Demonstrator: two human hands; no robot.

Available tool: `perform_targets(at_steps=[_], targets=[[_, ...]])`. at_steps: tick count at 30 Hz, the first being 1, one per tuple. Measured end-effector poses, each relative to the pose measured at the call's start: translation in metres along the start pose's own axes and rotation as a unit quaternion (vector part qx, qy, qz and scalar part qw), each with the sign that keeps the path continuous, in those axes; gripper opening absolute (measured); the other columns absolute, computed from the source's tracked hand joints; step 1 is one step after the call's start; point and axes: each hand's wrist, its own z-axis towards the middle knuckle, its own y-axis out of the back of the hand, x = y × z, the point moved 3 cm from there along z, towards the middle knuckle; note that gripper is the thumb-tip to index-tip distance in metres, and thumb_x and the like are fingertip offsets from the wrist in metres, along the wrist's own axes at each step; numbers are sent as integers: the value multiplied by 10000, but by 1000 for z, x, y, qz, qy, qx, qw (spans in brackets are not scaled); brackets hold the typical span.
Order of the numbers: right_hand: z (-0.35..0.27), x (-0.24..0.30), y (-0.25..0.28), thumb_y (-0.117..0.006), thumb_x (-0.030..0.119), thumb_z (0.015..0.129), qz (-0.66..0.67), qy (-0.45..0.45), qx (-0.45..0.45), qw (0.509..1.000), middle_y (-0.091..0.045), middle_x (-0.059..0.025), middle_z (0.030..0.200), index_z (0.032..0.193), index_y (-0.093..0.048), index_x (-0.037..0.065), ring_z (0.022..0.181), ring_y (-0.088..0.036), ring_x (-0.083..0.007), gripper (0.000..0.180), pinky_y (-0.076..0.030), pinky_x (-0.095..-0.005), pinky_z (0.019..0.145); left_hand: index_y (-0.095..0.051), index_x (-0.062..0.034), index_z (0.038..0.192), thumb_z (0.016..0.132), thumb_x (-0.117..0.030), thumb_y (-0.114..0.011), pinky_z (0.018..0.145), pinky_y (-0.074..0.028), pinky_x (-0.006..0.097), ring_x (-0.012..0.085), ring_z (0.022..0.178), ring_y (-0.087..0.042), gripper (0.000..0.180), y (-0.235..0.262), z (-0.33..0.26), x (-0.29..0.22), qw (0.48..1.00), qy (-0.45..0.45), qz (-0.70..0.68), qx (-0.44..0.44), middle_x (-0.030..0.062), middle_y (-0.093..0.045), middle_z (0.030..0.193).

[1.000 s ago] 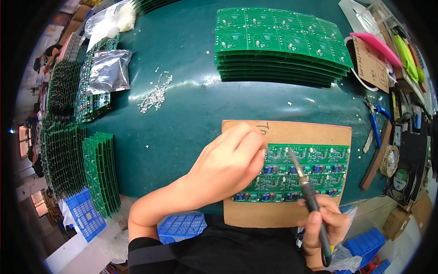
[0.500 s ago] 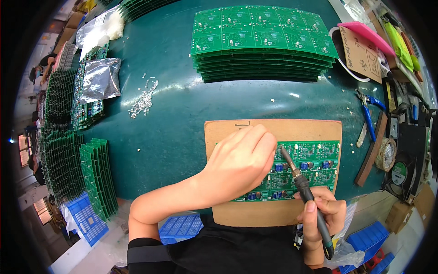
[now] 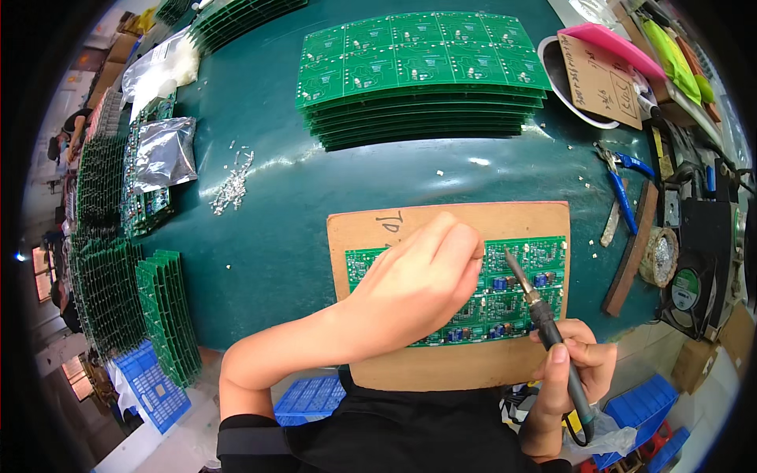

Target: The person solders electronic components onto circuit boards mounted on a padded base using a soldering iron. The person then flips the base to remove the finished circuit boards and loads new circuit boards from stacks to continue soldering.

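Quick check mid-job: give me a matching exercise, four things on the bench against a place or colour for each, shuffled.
Things:
1. Soldering iron
2. Pliers
3. Silver bag
4. Cardboard sheet

Places and colours:
A. Underneath the circuit board
B. On stacked boards at the table's left
C. Held in the right hand
D. Blue handles

Pairs: 1-C, 2-D, 3-B, 4-A

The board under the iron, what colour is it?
The board is green, shown best in the head view.
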Motion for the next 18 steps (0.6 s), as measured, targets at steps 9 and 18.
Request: perform_targets(at_steps=[9, 18], targets=[[8, -3, 3, -637, -6, 866, -7, -40, 32, 999, -661, -233, 808, 933, -421, 25, 685, -652, -208, 228, -531, -317, 612, -556, -22, 911, 798, 20, -673, 640, -511, 377, 293, 756, -621, 168, -20, 10, 3, 999, -25, 46, 1, 109, -581, 853], [6, -6, 33, -610, 65, 897, 34, -5, -73, 997, -608, -244, 807, 961, -432, 43, 596, -556, -162, 190, -460, -249, 530, -575, -36, 933, 823, -1, -656, 653, -513, 381, 297, 779, -620, 141, -9, 14, -12, 999, -13, 38, 30, 110, -587, 865]])
